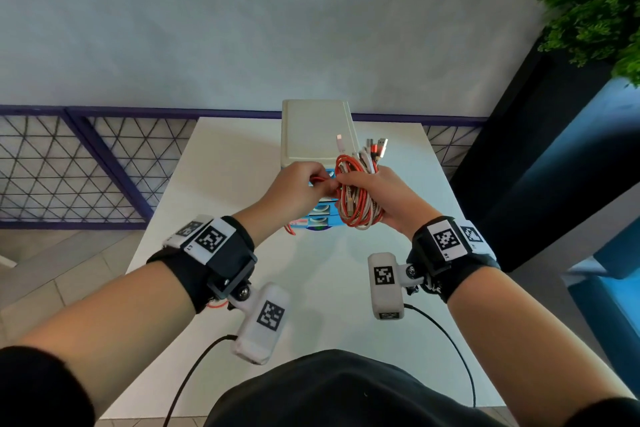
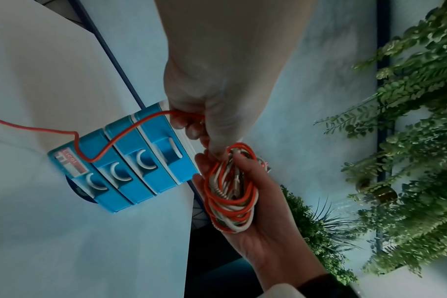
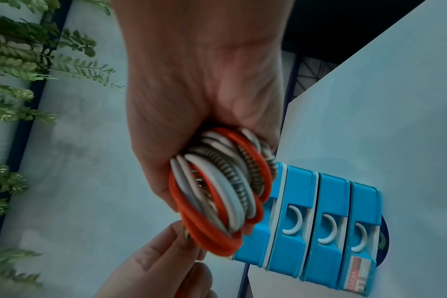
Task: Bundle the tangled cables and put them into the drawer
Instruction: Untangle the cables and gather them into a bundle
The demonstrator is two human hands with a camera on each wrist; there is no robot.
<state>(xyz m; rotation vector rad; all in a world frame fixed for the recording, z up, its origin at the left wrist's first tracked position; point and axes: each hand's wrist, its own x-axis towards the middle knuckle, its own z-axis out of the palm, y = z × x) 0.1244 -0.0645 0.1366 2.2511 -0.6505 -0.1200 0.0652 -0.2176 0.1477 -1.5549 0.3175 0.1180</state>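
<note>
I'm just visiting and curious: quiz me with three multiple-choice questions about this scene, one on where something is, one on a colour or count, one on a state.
1. Where is the coiled cable bundle?
A. In the right hand
B. Flat on the table
C. Inside a drawer

2. What colour are the fronts of the drawer unit?
A. Green
B. Blue
C. Black

3. What is the left hand doing?
A. Resting flat on the table
B. Pulling a drawer handle
C. Pinching a loose red cable strand

Answers: 1 A, the right hand grips the coil above the table. 2 B, both wrist views show blue fronts with white handles. 3 C, the strand runs out of its fingers across the drawer fronts.
</note>
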